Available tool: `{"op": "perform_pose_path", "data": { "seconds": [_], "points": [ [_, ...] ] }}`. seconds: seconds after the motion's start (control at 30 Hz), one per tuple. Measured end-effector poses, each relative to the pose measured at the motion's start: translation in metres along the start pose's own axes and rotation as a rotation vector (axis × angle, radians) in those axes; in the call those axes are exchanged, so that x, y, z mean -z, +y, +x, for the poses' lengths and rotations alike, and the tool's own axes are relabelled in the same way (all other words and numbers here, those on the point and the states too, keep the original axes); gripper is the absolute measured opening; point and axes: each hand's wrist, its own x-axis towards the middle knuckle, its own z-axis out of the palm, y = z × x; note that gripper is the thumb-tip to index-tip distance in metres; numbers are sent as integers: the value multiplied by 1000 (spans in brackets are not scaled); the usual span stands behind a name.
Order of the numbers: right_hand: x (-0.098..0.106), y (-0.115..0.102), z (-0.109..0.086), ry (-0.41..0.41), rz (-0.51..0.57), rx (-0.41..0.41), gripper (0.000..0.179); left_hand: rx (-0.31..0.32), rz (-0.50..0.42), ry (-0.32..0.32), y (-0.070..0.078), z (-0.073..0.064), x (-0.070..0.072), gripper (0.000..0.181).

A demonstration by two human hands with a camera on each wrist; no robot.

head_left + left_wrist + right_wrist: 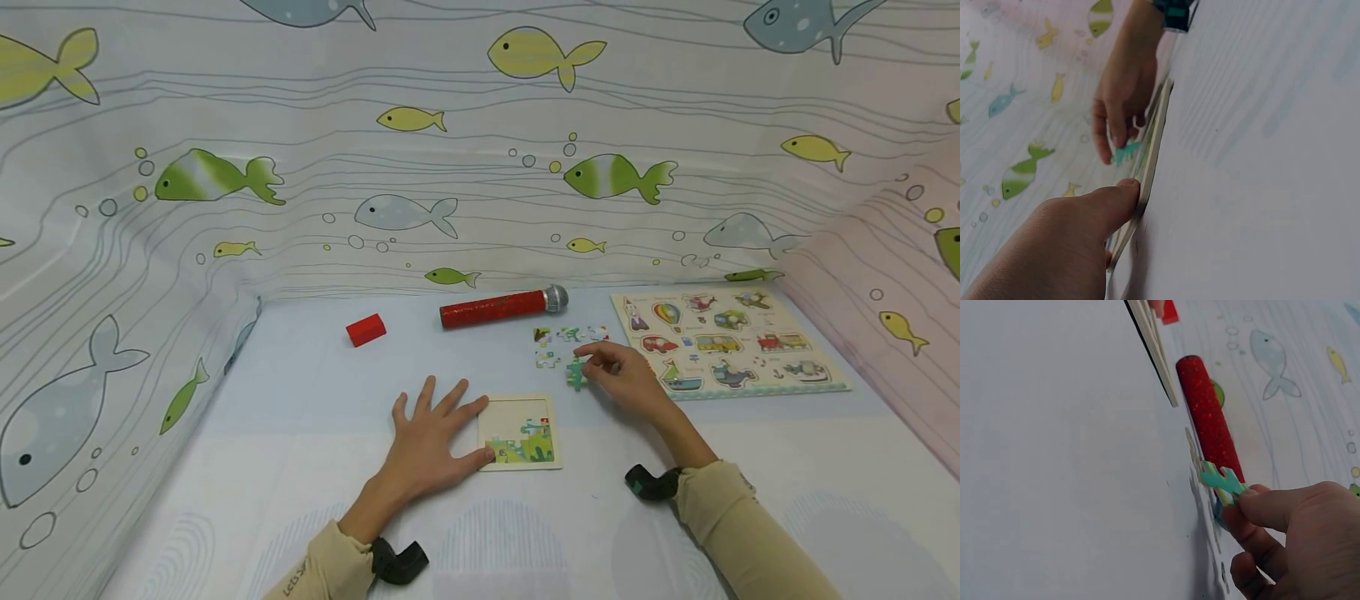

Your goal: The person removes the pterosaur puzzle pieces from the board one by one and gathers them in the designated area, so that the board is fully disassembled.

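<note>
My right hand (618, 375) pinches a green-and-teal jigsaw piece (1222, 481) between thumb and fingertips. In the head view it is to the right of the square puzzle tray (519, 400), near several loose jigsaw pieces (547, 359). The tray has a pale wooden rim and some joined green pieces (517, 451) along its bottom and right side. Fingers spread, my left hand (433, 437) lies at the tray's left side, thumb and index fingertip touching the rim. The left wrist view shows the thumb (1119, 199) pressed on the tray's edge.
Behind the tray lie a red microphone (491, 309) with a silver head and a small red block (366, 330). At the right is a picture board (731, 342) with vehicle shapes. A fish-patterned sheet (315, 175) rises at the back and sides.
</note>
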Motion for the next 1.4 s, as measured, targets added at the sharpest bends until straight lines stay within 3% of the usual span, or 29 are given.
{"op": "perform_pose_path", "data": {
  "seconds": [0.23,0.6,0.93,1.4],
  "points": [
    [-1,8,1,30,-23,7,21,9,0,-26,-1,1,-1,75],
    [-3,17,3,117,-205,118,19,-13,-4,26,-1,0,0,73],
    [4,16,2,4,-343,74,42,0,-4,-6,0,0,1,74],
    [1,17,1,29,-345,105,36,-9,-11,20,0,0,-1,73]
  ]
}}
